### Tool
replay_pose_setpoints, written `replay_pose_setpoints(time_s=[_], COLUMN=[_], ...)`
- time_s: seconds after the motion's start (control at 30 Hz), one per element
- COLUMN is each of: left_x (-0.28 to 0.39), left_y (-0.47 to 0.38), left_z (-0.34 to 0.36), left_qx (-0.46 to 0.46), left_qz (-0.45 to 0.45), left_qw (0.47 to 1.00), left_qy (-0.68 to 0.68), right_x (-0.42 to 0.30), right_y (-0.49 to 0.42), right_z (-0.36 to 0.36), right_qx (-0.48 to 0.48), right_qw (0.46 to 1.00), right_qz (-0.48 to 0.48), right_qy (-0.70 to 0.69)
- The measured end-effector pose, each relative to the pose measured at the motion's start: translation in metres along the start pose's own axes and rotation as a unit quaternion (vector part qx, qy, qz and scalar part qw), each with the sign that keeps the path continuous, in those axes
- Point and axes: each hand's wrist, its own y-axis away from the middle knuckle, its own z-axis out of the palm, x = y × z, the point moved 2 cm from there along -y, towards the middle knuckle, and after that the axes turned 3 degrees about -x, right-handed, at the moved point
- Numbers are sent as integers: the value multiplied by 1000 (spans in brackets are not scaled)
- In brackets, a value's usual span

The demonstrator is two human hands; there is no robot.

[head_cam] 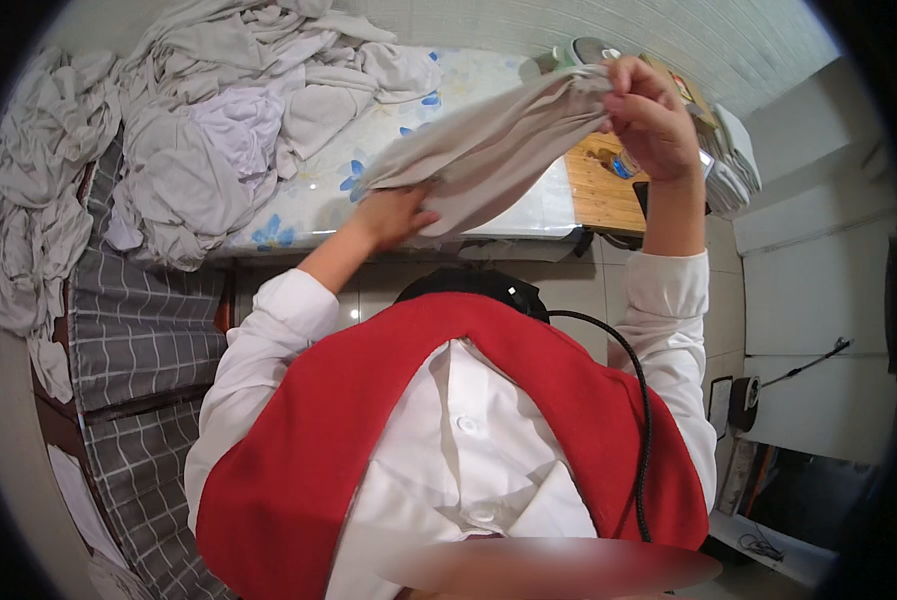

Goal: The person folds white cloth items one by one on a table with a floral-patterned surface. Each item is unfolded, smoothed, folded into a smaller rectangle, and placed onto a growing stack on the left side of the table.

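Note:
A pale grey-beige cloth (pixel 486 150) is stretched slantwise above a table covered with a floral tablecloth (pixel 486 75). My right hand (pixel 651 120) is raised and pinches the cloth's bunched upper end between thumb and fingers. Lower down, at the opposite end, my left hand (pixel 397 214) holds the cloth near its edge, and the folds partly hide its fingers. Between the two hands the fabric hangs in long soft creases. To the left lies a large heap of crumpled off-white cloths (pixel 185 172), with one whiter piece (pixel 242 131) among them.
A stack of folded white cloths (pixel 730 161) stands at the right, beyond a bare wooden section (pixel 606 202). Near my right wrist is a small blue-labelled container (pixel 624 165). Chairs with grey checked covers (pixel 140 330) stand at the left. A black cable (pixel 636 375) runs down my vest.

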Motion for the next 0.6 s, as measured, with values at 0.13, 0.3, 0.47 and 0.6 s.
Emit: replay_pose_setpoints(time_s=[0.13,0.3,0.47,0.6], left_x=[-65,-99,-66,-16], left_y=[31,36,7,6], left_z=[-8,-70,-172,-212], left_qx=[-52,67,298,426], left_qz=[-31,91,186,154], left_qw=[992,967,894,877], left_qy=[-112,-227,-277,-163], right_x=[-17,4,17,19], right_y=[19,38,52,57], right_z=[-34,-62,-69,-84], right_qx=[152,187,73,8], right_qw=[900,658,673,692], right_qz=[17,57,169,196], right_qy=[409,727,717,695])
